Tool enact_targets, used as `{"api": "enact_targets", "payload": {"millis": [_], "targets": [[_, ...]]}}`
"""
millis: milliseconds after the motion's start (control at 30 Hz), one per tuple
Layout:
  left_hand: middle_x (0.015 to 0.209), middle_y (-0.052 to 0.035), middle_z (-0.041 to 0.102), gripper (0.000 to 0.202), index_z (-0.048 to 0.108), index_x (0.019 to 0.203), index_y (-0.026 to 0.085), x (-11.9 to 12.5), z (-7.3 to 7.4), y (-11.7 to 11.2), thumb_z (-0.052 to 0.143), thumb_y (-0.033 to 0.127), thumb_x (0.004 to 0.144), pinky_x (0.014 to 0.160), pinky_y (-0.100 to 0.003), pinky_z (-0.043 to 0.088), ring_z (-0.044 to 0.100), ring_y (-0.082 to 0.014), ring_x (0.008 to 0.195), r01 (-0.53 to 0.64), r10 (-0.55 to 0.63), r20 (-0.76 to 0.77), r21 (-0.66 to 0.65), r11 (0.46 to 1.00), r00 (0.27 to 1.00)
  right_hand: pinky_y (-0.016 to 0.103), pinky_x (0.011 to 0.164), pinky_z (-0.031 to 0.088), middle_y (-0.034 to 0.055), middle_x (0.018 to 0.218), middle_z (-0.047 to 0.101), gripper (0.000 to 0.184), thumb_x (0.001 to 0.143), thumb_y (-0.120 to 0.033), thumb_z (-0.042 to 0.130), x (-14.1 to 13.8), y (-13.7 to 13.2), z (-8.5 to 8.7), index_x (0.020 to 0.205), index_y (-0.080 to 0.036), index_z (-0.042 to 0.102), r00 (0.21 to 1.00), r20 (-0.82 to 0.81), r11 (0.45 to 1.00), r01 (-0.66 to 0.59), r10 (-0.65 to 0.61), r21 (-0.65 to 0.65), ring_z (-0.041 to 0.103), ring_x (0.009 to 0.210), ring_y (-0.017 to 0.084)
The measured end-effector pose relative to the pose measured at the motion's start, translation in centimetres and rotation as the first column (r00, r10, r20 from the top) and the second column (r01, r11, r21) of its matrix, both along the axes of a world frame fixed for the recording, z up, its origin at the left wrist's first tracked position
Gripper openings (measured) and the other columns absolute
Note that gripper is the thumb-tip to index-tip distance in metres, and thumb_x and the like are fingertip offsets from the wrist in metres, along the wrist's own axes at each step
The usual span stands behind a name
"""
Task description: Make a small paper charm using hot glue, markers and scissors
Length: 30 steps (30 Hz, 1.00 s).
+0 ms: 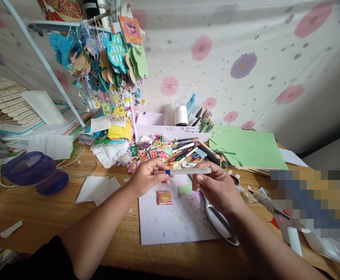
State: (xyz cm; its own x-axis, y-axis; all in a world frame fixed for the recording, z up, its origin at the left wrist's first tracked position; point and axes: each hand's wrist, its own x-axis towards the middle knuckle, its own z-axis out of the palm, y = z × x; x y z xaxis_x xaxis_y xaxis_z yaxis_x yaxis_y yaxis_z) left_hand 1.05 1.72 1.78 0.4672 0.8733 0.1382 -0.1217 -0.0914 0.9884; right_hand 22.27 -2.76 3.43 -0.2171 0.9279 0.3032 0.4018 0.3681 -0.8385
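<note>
Between my two hands a white marker pen (189,171) with a blue part near its left end is held level above the desk. My left hand (149,177) pinches the blue end. My right hand (215,186) has its fingers closed on the white end. Below them lies a white sheet (175,225) with specks of colour. On that sheet rests a small orange and red square drawing (164,197). A scrap of green paper (185,189) sits near my right hand. Scissors (220,221) with grey handles lie partly hidden under my right hand and forearm.
Several markers (185,149) and small coloured cutouts (152,153) are heaped behind my hands. Green paper sheets (248,147) lie back right. A glue gun (280,216) is at the right, a purple translucent container (35,173) at the left. Paper cutouts (117,52) hang from a rack.
</note>
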Motion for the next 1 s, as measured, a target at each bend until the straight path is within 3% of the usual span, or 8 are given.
{"api": "enact_targets", "payload": {"millis": [33, 100, 167, 267, 400, 600, 833, 1000], "targets": [[0.074, -0.0029, 0.068, 0.021, 0.059, 0.085, 0.016, 0.2, -0.1, -0.3, 0.068, 0.030, 0.073, 0.061, -0.027, 0.050, 0.065, -0.0139, 0.063, 0.017, -0.015, -0.066, 0.045, 0.999, 0.998, 0.027, 0.045, 0.044, -0.0030, 0.062, 0.053, 0.032, 0.086, -0.050, 0.047, -0.4, -0.5, -0.5, 0.096, -0.021, 0.053, 0.991, -0.132, 0.998, -0.016, 0.008, -0.061, 0.051, 0.047, 0.013], [0.076, -0.0029, 0.067, 0.018, 0.060, 0.085, 0.016, 0.7, -0.2, -0.9, 0.066, 0.030, 0.075, 0.061, -0.026, 0.048, 0.063, -0.0143, 0.066, 0.046, -0.005, -0.223, 0.180, 0.983, 0.975, 0.024, 0.042, 0.039, -0.0044, 0.057, 0.053, 0.032, 0.075, -0.048, 0.066, -1.5, -1.1, -1.4, 0.088, -0.020, 0.056, 0.884, -0.467, 0.966, -0.099, -0.025, -0.240, 0.047, 0.045, 0.011], [0.076, -0.0022, 0.066, 0.016, 0.061, 0.085, 0.017, 1.1, -0.2, -1.3, 0.065, 0.030, 0.077, 0.062, -0.026, 0.046, 0.061, -0.0151, 0.070, 0.088, 0.044, -0.382, 0.323, 0.942, 0.923, 0.021, 0.040, 0.032, -0.0064, 0.049, 0.049, 0.028, 0.075, -0.044, 0.068, -2.6, -1.2, -2.3, 0.076, -0.020, 0.055, 0.794, -0.599, 0.941, -0.117, -0.102, -0.316, 0.041, 0.041, 0.009], [0.075, -0.0014, 0.066, 0.013, 0.063, 0.085, 0.019, 1.3, 0.1, -1.5, 0.057, 0.031, 0.084, 0.064, -0.027, 0.043, 0.060, -0.0159, 0.072, 0.171, 0.098, -0.544, 0.422, 0.890, 0.833, 0.019, 0.038, 0.026, -0.0091, 0.044, 0.044, 0.025, 0.079, -0.039, 0.067, -3.5, -0.9, -3.1, 0.071, -0.019, 0.054, 0.771, -0.615, 0.939, -0.070, -0.164, -0.337, 0.034, 0.037, 0.006], [0.084, -0.0031, 0.066, 0.020, 0.061, 0.082, 0.019, 1.3, 0.5, -1.3, 0.046, 0.028, 0.090, 0.069, -0.028, 0.043, 0.060, -0.0169, 0.079, 0.255, 0.073, -0.637, 0.409, 0.876, 0.767, 0.018, 0.040, 0.030, -0.0077, 0.048, 0.049, 0.019, 0.076, -0.034, 0.071, -3.5, -0.8, -3.6, 0.075, -0.018, 0.060, 0.765, -0.618, 0.937, -0.054, -0.183, -0.345, 0.041, 0.041, 0.005], [0.086, -0.0036, 0.065, 0.025, 0.058, 0.078, 0.018, 1.5, 1.1, -2.0, 0.040, 0.027, 0.093, 0.076, -0.029, 0.043, 0.059, -0.0174, 0.083, 0.304, 0.029, -0.674, 0.371, 0.878, 0.738, 0.018, 0.040, 0.036, -0.0042, 0.050, 0.059, 0.019, 0.077, -0.034, 0.071, -3.8, -1.3, -4.0, 0.075, -0.018, 0.062, 0.734, -0.647, 0.924, -0.072, -0.205, -0.375, 0.049, 0.042, 0.007], [0.081, -0.0001, 0.068, 0.025, 0.058, 0.073, 0.019, 2.2, 2.2, -2.6, 0.041, 0.025, 0.091, 0.071, -0.025, 0.042, 0.060, -0.0145, 0.078, 0.256, -0.078, -0.682, 0.164, 0.953, 0.728, 0.018, 0.040, 0.039, -0.0019, 0.049, 0.062, 0.022, 0.075, -0.032, 0.073, -4.0, -1.2, -4.2, 0.066, -0.017, 0.059, 0.677, -0.695, 0.896, -0.118, -0.242, -0.427, 0.052, 0.041, 0.008], [0.074, 0.0012, 0.064, 0.027, 0.059, 0.083, 0.020, 1.6, 1.5, -1.8, 0.045, 0.042, 0.089, 0.063, -0.024, 0.039, 0.056, -0.0131, 0.068, 0.250, -0.042, -0.696, 0.201, 0.947, 0.717, 0.020, 0.039, 0.037, -0.0015, 0.046, 0.062, 0.020, 0.073, -0.031, 0.072, -3.5, -1.1, -4.1, 0.064, -0.018, 0.060, 0.634, -0.727, 0.896, -0.116, -0.266, -0.429, 0.051, 0.038, 0.009]]}}
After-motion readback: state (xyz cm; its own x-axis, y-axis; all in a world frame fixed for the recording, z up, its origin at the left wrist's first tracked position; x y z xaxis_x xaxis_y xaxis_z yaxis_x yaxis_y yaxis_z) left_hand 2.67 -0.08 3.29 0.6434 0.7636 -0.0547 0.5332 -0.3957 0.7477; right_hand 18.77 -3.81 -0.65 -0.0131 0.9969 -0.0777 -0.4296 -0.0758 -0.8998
